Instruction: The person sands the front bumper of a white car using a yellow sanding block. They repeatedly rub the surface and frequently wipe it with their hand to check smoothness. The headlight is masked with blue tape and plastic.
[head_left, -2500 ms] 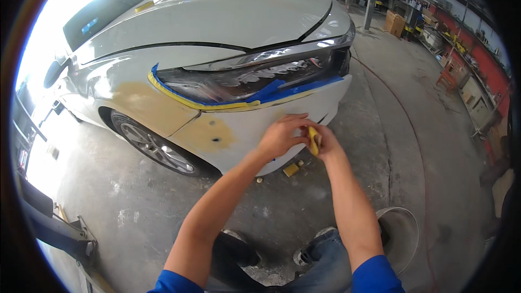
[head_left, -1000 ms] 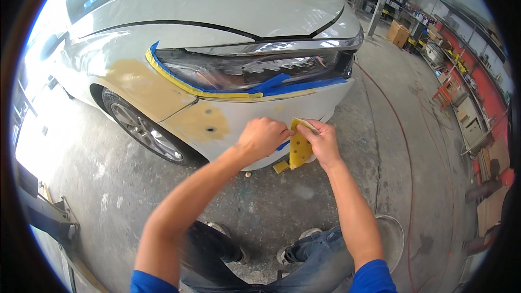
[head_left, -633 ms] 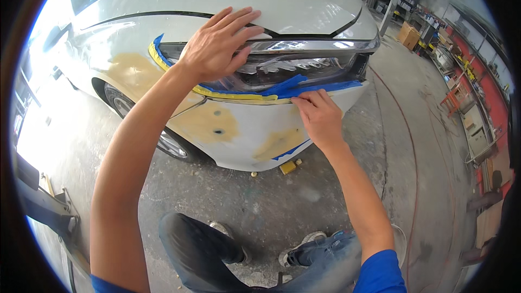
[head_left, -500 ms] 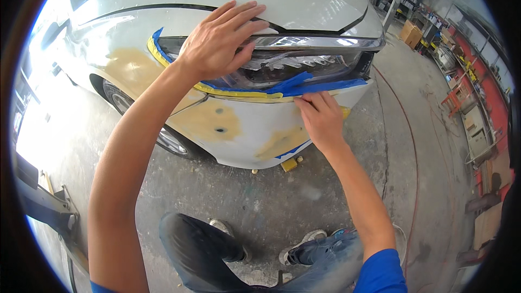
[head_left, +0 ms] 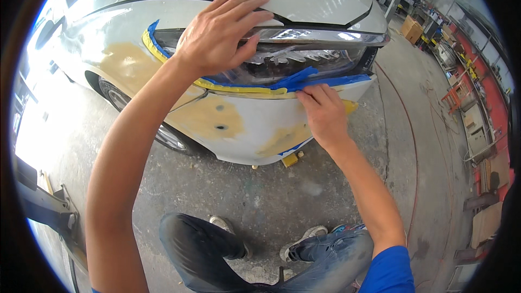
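Note:
A white car's front corner with tan sanded patches is in front of me. My left hand lies with fingers stretched over the hood edge and the upper part of the headlight. Blue masking tape follows the headlight's lower edge, one piece folded up over the lens. Below it, yellow masking tape runs from the left corner to my right hand. That hand's fingers pinch the yellow tape against the bumper just under the headlight. A yellow flap sticks out right of the hand; the fingertips partly hide the tape.
A yellow block lies on the concrete floor below the bumper. A thin red hose crosses the floor at right. Beyond it stand a cluttered shelf, an orange stool and a cardboard box.
My right hand has shifted slightly right along the bumper, and more of the yellow flap shows beside it. My left hand stays at the hood edge, its fingers a little more raised.

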Demonstrator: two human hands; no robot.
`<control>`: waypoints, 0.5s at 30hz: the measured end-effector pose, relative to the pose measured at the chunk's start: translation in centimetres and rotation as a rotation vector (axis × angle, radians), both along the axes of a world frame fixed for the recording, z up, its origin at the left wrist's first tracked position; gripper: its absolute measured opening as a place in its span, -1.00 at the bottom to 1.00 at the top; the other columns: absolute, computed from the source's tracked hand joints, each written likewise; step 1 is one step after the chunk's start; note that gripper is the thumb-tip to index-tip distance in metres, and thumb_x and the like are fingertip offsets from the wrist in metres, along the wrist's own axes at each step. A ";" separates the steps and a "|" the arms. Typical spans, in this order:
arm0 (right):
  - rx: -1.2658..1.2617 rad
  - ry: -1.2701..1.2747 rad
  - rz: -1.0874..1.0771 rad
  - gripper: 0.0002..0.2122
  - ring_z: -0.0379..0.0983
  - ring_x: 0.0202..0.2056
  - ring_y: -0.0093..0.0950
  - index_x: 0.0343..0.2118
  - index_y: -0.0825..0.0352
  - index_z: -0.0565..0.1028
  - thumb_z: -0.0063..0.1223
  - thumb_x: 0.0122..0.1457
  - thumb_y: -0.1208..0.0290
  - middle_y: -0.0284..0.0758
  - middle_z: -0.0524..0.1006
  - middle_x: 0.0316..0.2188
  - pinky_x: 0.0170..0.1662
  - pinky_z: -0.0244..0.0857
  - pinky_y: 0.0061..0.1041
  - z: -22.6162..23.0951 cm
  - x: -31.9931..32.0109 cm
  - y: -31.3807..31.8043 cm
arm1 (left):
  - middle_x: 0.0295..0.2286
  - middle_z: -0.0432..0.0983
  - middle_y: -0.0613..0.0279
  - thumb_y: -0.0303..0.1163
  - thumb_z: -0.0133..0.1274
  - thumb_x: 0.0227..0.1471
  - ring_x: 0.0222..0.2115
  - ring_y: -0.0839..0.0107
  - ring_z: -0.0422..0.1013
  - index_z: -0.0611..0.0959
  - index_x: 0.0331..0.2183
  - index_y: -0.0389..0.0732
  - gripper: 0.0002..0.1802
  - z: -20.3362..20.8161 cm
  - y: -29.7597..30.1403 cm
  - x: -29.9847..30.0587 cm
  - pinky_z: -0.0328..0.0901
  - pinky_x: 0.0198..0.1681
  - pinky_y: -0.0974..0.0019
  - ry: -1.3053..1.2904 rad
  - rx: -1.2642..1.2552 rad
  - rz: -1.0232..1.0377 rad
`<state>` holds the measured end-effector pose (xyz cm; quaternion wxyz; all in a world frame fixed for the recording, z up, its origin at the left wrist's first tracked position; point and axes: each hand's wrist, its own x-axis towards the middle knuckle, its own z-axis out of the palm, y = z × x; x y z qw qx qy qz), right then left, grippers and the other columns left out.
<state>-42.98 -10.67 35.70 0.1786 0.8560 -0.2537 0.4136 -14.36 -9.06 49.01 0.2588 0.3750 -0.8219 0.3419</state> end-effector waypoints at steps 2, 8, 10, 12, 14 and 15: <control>-0.002 0.001 0.015 -0.72 0.54 -0.22 -0.33 -0.23 0.29 0.66 0.20 -0.09 0.59 -0.37 0.61 -0.26 -0.16 0.44 -0.33 -0.1 -0.4 0.0 | 0.27 0.39 0.18 -0.39 0.11 0.11 0.32 0.16 0.26 0.59 0.13 -0.08 -0.49 0.0 -0.1 0.0 0.13 0.43 -0.04 -0.010 -0.007 0.016; -0.021 -0.001 0.034 -0.70 0.54 -0.20 -0.32 -0.22 0.29 0.66 0.19 -0.09 0.60 -0.35 0.61 -0.24 -0.15 0.45 -0.35 0.1 -0.6 -0.1 | 0.27 0.39 0.20 -0.36 0.10 0.14 0.32 0.16 0.26 0.58 0.16 -0.06 -0.49 0.0 -0.1 0.3 0.12 0.43 -0.04 -0.028 -0.025 0.018; -0.028 -0.035 0.125 -0.70 0.54 -0.20 -0.32 -0.22 0.30 0.66 0.19 -0.10 0.60 -0.35 0.61 -0.23 -0.14 0.45 -0.35 0.4 1.8 1.0 | 0.27 0.39 0.20 -0.36 0.09 0.15 0.32 0.16 0.27 0.59 0.15 -0.06 -0.49 0.0 -0.3 0.1 0.13 0.42 -0.05 -0.029 -0.025 0.025; -0.034 -0.016 0.103 -0.70 0.54 -0.20 -0.32 -0.22 0.30 0.65 0.19 -0.10 0.61 -0.36 0.61 -0.24 -0.14 0.45 -0.35 0.1 1.4 0.7 | 0.27 0.39 0.20 -0.36 0.09 0.15 0.31 0.16 0.27 0.59 0.15 -0.07 -0.49 -0.2 -0.3 0.3 0.13 0.42 -0.05 -0.035 -0.026 0.027; -0.025 -0.011 0.051 -0.70 0.54 -0.19 -0.32 -0.23 0.30 0.65 0.20 -0.10 0.61 -0.36 0.61 -0.24 -0.14 0.46 -0.36 -0.2 0.2 0.0 | 0.27 0.40 0.21 -0.36 0.10 0.14 0.31 0.15 0.28 0.59 0.15 -0.07 -0.50 -0.3 -0.4 0.5 0.13 0.42 -0.05 -0.037 -0.036 0.016; -0.017 -0.015 0.012 -0.70 0.54 -0.19 -0.32 -0.23 0.30 0.66 0.20 -0.11 0.61 -0.36 0.61 -0.24 -0.14 0.46 -0.36 -0.4 -0.6 -0.5 | 0.27 0.40 0.21 -0.36 0.10 0.14 0.31 0.16 0.28 0.59 0.15 -0.07 -0.50 -0.2 -0.4 0.5 0.14 0.42 -0.04 -0.036 -0.038 0.015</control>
